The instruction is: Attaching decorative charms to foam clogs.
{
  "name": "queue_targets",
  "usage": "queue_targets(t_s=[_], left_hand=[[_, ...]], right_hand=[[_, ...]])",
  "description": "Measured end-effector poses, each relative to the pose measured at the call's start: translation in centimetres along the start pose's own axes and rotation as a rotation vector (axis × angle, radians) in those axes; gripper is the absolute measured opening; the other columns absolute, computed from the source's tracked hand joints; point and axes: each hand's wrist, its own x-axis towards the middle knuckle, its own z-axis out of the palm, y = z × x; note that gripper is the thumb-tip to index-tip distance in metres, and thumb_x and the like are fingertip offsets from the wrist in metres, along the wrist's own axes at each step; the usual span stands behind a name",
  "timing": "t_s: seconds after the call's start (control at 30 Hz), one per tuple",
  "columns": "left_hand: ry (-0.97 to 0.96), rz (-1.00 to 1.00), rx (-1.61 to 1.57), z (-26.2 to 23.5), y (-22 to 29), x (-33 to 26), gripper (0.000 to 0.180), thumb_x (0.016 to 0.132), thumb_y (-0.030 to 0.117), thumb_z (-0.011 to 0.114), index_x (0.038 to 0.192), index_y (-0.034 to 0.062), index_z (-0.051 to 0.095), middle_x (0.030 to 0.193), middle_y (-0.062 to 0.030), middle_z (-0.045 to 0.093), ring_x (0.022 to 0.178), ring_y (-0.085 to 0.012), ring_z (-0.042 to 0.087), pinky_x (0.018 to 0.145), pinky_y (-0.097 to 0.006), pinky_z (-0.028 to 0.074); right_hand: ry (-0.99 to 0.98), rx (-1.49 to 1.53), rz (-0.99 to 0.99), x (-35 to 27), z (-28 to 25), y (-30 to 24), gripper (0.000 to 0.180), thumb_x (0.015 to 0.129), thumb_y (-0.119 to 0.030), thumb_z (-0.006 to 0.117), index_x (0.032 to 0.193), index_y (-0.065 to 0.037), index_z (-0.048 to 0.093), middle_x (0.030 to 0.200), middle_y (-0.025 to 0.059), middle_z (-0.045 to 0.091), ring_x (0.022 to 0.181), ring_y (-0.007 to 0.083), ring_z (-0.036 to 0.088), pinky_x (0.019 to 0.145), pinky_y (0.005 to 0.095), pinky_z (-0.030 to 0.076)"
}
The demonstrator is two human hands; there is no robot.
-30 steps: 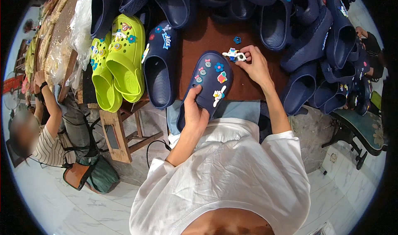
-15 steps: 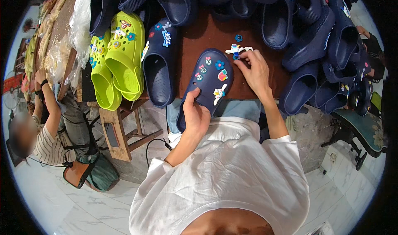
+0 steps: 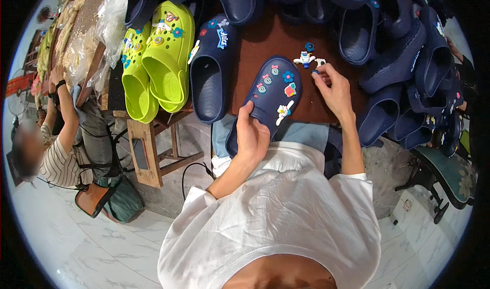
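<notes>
My left hand (image 3: 254, 137) is closed round the heel end of a navy clog (image 3: 268, 92), thumb on top near its opening. Candy-shaped charms, a blue flower, a red-and-green charm and a white figure charm (image 3: 284, 112) sit on the clog's upper. To its right, my right hand (image 3: 334, 89) pinches a small blue charm (image 3: 315, 72) between thumb and fingertips, just above the table. Close by lie a white-and-blue figure charm (image 3: 304, 59), a blue flower charm (image 3: 309, 46) and a white piece (image 3: 320, 62), partly beside my fingertips.
A decorated navy clog (image 3: 209, 85) and two lime-green clogs (image 3: 166, 74) stand to the left on the brown tabletop (image 3: 255, 34). Navy clogs (image 3: 357, 34) crowd the back and right. A person (image 3: 61, 141) works at far left; a chair (image 3: 444, 171) stands at right.
The view has shifted, so the scene sits further right. My right fingertips have drawn back right from the white-and-blue figure charm, with the small blue charm in them. My left hand keeps its hold.
</notes>
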Motion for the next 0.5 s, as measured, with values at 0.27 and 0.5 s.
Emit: queue_targets(t_s=[0.27,0.5], left_hand=[[-0.044,-0.042,0.041,0.2,-1.2,1.0,0.038,0.095,0.025,0.05,0.122,-0.0005,0.047,0.125,-0.0144,0.057,0.114,-0.0253,0.056,0.103,-0.041,0.041],[-0.078,-0.107,0.07,0.3,-1.7,0.8,0.034,0.096,0.024,0.053,0.121,0.0015,0.048,0.117,-0.0108,0.058,0.105,-0.0186,0.06,0.094,-0.036,0.048]], right_hand=[[-0.235,0.062,-0.231,-0.3,-2.7,-6.5,0.015,0.085,-0.011,0.064,0.097,-0.002,0.066,0.088,0.0103,0.064,0.077,0.0221,0.063,0.07,0.0313,0.05],[-0.368,-0.124,-0.541,0.1,-0.8,-8.3,0.012,0.08,-0.012,0.065,0.088,-0.003,0.067,0.086,0.0094,0.059,0.086,0.0286,0.061,0.074,0.0396,0.049]])
